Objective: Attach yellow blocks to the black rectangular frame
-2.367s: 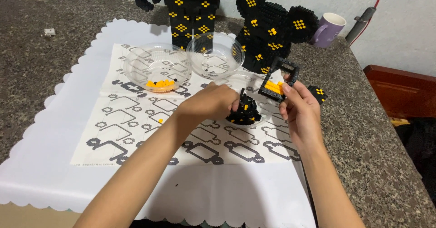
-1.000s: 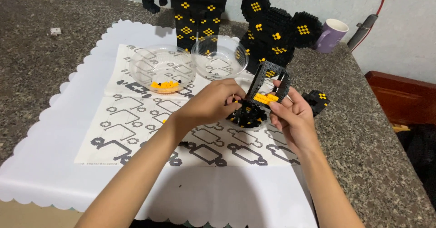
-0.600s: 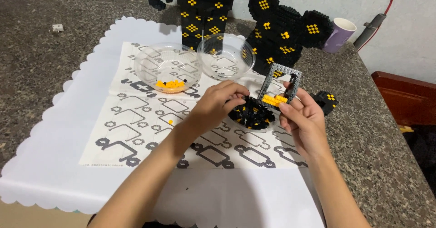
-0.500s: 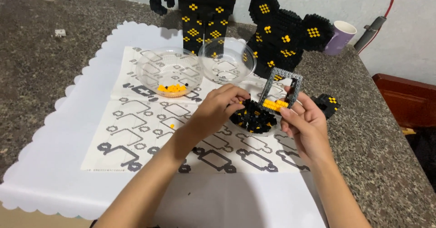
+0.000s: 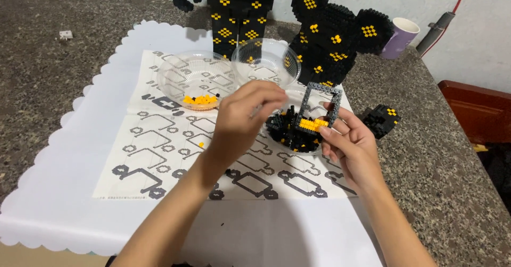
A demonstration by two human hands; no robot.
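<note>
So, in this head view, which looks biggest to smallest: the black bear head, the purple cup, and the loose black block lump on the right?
1. Black bear head, clearly largest.
2. Purple cup and black block lump look alike; the cup stands farther away, so no firm ranking.

Illumination is even, moderately bright and diffuse. The scalloped white paper mat (image 5: 80, 192) shows a soft grey shadow beneath the forearms. The left hand (image 5: 242, 118) is motion-blurred. The speckled grey stone counter (image 5: 447, 182) stays sharp, with faint glare on the clear plastic bowls (image 5: 266, 65).
</note>
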